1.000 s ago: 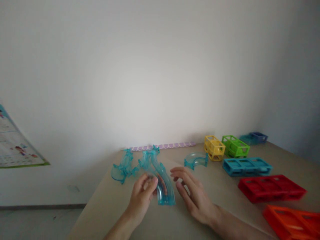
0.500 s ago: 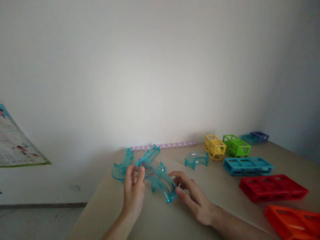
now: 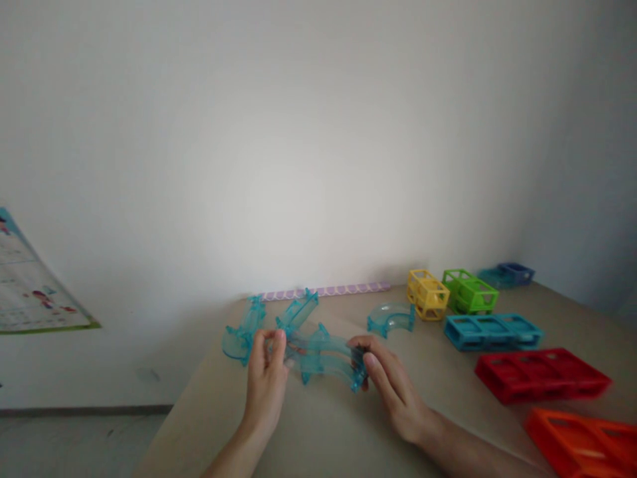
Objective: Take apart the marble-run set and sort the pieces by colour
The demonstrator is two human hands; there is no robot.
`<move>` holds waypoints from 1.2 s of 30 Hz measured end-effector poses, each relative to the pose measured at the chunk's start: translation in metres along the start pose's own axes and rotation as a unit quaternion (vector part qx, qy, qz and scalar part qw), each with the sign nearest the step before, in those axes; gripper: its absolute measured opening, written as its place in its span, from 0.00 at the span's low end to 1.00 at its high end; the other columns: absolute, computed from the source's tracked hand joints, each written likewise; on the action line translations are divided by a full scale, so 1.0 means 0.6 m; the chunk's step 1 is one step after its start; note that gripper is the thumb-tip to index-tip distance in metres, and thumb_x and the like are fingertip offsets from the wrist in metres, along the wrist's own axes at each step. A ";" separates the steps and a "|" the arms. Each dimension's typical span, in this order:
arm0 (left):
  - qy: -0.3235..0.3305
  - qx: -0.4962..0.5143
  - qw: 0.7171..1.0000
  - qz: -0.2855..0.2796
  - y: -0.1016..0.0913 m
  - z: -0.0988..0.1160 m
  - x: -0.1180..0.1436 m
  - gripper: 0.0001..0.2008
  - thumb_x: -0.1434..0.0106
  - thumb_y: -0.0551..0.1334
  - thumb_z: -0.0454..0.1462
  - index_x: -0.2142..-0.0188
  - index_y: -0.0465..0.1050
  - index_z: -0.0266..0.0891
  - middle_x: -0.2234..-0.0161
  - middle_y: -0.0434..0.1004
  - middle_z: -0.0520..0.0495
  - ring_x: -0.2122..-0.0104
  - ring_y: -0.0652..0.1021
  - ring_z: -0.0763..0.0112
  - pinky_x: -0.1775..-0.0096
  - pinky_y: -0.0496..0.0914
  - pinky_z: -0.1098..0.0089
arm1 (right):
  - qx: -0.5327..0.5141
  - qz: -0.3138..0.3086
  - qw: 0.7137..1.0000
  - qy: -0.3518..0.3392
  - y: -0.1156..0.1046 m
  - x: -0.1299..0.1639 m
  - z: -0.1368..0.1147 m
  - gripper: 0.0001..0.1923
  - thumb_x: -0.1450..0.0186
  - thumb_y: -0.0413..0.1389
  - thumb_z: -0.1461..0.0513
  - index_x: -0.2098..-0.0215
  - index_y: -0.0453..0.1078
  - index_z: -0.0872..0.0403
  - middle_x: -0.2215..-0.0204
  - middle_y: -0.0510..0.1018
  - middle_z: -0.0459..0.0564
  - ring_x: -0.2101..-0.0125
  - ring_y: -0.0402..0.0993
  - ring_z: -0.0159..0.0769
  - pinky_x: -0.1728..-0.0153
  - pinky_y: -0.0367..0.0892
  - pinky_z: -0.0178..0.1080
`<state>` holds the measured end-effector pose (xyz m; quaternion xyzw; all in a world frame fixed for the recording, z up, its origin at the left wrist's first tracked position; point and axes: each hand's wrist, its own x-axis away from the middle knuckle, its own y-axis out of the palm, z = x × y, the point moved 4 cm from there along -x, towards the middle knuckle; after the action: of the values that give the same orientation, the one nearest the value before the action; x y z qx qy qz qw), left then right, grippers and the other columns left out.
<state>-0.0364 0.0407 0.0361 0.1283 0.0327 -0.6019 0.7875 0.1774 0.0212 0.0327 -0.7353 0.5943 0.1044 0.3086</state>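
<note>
**Both hands now grip one curved track piece at its ends**

The left hand (image 3: 266, 385) pinches the near-left end of a clear blue curved track piece (image 3: 326, 362) between thumb and fingers, and the right hand (image 3: 391, 388) closes its fingertips round the other end. The piece lies crosswise between them, low over the table (image 3: 318, 438); whether it rests on the surface or is just lifted cannot be told.

Half a second ago the right hand only touched the track's end; a second ago it hovered open beside a piece that pointed towards the person. So the piece has been swung sideways and is now held by two hands, which suggests it is under full control for placing or joining.

Just behind lie more clear blue track pieces (image 3: 249, 328), and a separate curved elbow (image 3: 391, 318) sits to the right. Farther right stand a yellow block (image 3: 426, 294), green block (image 3: 468, 291), blue frame (image 3: 490, 331), red frame (image 3: 542, 375) and orange frame (image 3: 582, 445).
</note>
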 end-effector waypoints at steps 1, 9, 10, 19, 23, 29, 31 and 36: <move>0.007 -0.020 1.000 0.007 -0.003 0.000 0.000 0.15 0.40 0.60 0.51 0.68 0.64 0.43 0.76 0.68 0.54 0.79 0.68 0.76 0.78 0.59 0.76 | 0.001 -0.003 1.000 -0.003 0.001 0.000 -0.001 0.14 0.27 0.38 0.56 0.51 0.61 0.49 0.71 0.67 0.45 0.73 0.68 0.33 0.68 0.65 0.37; 0.047 -0.107 0.993 0.033 -0.009 0.006 -0.004 0.18 0.41 0.60 0.52 0.73 0.62 0.41 0.77 0.66 0.54 0.77 0.70 0.73 0.75 0.64 0.76 | 0.061 0.022 0.998 -0.023 -0.005 -0.002 -0.011 0.15 0.27 0.38 0.56 0.51 0.62 0.50 0.66 0.72 0.48 0.66 0.71 0.36 0.63 0.65 0.39; 0.053 -0.113 0.992 0.024 -0.006 0.006 -0.002 0.18 0.41 0.60 0.52 0.71 0.63 0.40 0.76 0.68 0.54 0.75 0.71 0.72 0.74 0.65 0.75 | 0.074 0.037 0.996 -0.019 -0.011 -0.004 -0.011 0.15 0.28 0.38 0.56 0.51 0.62 0.50 0.64 0.72 0.49 0.64 0.71 0.37 0.62 0.65 0.39; 0.047 -0.122 0.970 -0.204 0.045 -0.001 0.039 0.18 0.36 0.57 0.46 0.49 0.65 0.41 0.51 0.72 0.42 0.53 0.74 0.64 0.55 0.69 0.68 | 0.327 0.002 0.944 -0.047 -0.042 -0.029 -0.043 0.14 0.30 0.44 0.59 0.54 0.68 0.55 0.60 0.75 0.55 0.58 0.69 0.45 0.53 0.57 0.49; 0.037 -0.100 0.956 -0.275 0.054 -0.005 0.051 0.18 0.35 0.57 0.43 0.47 0.63 0.41 0.50 0.71 0.42 0.48 0.71 0.62 0.51 0.68 0.66 | 0.355 -0.055 0.930 -0.077 -0.015 -0.021 -0.077 0.15 0.33 0.47 0.62 0.49 0.66 0.54 0.58 0.75 0.54 0.57 0.68 0.43 0.46 0.50 0.51; -0.009 -0.087 0.930 -0.358 0.066 -0.021 0.062 0.25 0.43 0.66 0.34 0.47 0.63 0.42 0.51 0.72 0.43 0.50 0.73 0.62 0.49 0.68 0.64 | 0.385 -0.139 0.912 -0.035 0.016 -0.013 -0.069 0.15 0.43 0.51 0.67 0.57 0.70 0.56 0.64 0.74 0.54 0.60 0.67 0.44 0.50 0.55 0.48; -0.023 -0.088 0.919 -0.383 0.070 -0.028 0.067 0.26 0.44 0.66 0.32 0.47 0.62 0.43 0.51 0.72 0.43 0.50 0.73 0.62 0.48 0.67 0.63 | 0.402 -0.151 0.903 -0.002 0.017 -0.015 -0.055 0.12 0.42 0.50 0.67 0.62 0.71 0.56 0.67 0.74 0.55 0.63 0.67 0.44 0.57 0.59 0.45; -0.024 -0.102 0.914 -0.393 0.067 -0.038 0.069 0.26 0.41 0.64 0.36 0.44 0.60 0.42 0.43 0.65 0.40 0.44 0.68 0.60 0.43 0.64 0.59 | 0.457 -0.108 0.880 0.064 -0.001 -0.024 -0.029 0.13 0.45 0.48 0.70 0.65 0.71 0.56 0.67 0.73 0.56 0.63 0.68 0.44 0.60 0.60 0.42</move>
<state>0.0159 0.0170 0.0120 0.0092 0.1228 -0.8589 0.4972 0.1702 0.0225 0.0542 -0.5769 0.5112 -0.2600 0.5816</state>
